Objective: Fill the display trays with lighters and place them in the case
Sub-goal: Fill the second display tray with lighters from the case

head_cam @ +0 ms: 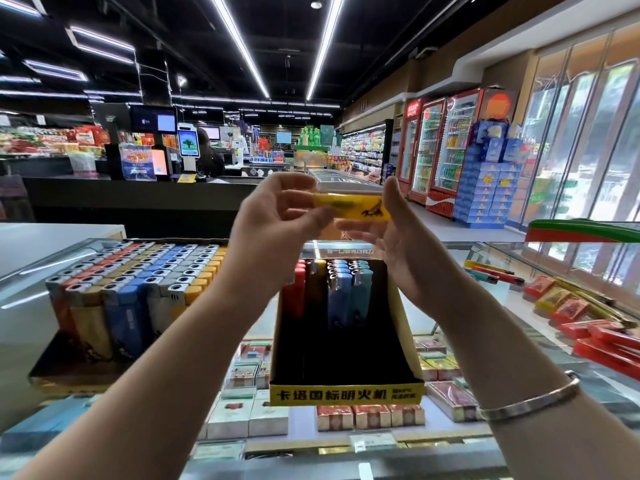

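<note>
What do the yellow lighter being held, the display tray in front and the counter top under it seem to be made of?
Yellow lighter: looks like glossy plastic, with a printed figure and a sheen; held between left hand and right hand.
Display tray: likely printed cardboard, with matte folded walls and a yellow printed front.
Counter top: glass, since it shows reflections and the packs beneath.

yellow lighter (353, 206) level above part-filled tray (346, 393)

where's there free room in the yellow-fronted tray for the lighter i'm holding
The black front half of the yellow-fronted cardboard tray is bare, between its side walls, below the standing lighters. The back rows are crowded. Both hands hold the yellow lighter above it.
</note>
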